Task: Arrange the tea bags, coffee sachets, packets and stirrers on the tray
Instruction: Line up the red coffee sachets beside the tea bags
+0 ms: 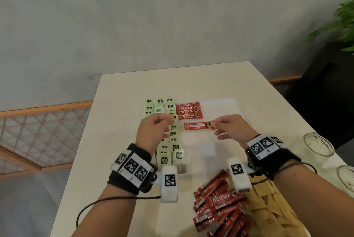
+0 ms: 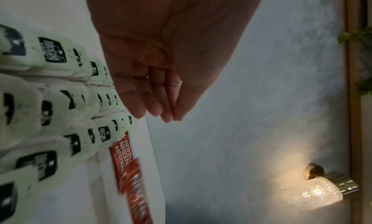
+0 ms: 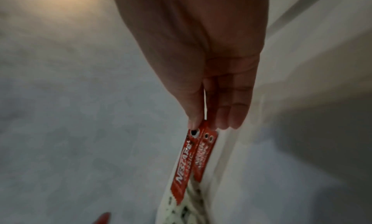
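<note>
A white tray lies on the table. Rows of green tea bags fill its left side, and three red coffee sachets lie side by side at its far middle. My right hand pinches the right end of another red coffee sachet and holds it level just above the tray, nearer than those three. The wrist view shows the thumb and fingers of that right hand nipping the sachet. My left hand hovers over the tea bags with loosely bent fingers and holds nothing; its fingertips lie together.
A heap of loose red sachets and brown paper packets lies at the table's near right. Two glass jars stand by the right edge. The tray's right half is bare. A plant stands beyond the table.
</note>
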### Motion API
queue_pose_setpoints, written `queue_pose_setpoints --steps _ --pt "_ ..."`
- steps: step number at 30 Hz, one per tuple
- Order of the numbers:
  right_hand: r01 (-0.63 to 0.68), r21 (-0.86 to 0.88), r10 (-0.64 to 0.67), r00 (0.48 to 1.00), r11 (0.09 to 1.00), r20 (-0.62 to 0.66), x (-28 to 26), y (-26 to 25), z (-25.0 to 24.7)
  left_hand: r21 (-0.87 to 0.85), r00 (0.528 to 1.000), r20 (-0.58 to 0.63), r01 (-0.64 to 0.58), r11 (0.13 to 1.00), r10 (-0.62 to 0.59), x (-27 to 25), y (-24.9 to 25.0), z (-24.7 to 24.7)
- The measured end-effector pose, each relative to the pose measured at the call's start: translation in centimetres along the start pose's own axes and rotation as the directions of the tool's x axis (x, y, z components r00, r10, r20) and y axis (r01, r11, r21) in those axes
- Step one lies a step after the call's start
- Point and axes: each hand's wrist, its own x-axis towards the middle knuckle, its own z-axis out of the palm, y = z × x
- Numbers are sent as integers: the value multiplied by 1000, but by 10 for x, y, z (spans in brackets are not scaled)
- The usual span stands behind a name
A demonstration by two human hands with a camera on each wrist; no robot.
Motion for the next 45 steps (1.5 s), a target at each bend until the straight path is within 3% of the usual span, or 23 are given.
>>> queue_pose_setpoints --steps 9,25,30,35,38,42,45 --pt "-139 -215 114 986 967 -121 63 12 18 -49 1000 -22 19 999 -20 22 -5 -8" --pt "-125 -191 94 982 974 -163 81 -1 28 -43 1000 17 19 999 -19 19 -10 -3" --pt "-98 -194 73 988 976 -133 42 -6 19 65 994 101 -45 997 38 -7 5 5" --pt "40 -193 -45 999 980 -21 -33 -10 0 233 962 264 -128 964 64 -48 8 21" --pt "50 -224 -44 999 973 30 -82 2 -11 297 946 317 -166 940 67 -73 3 27" --pt "67 -334 -49 997 940 61 -136 27 -19 474 902 427 -284 833 65 -103 -11 39" --pt "59 -411 -25 996 910 88 -171 47 -21 614 856 516 -354 706 -20 -126 -21 51"
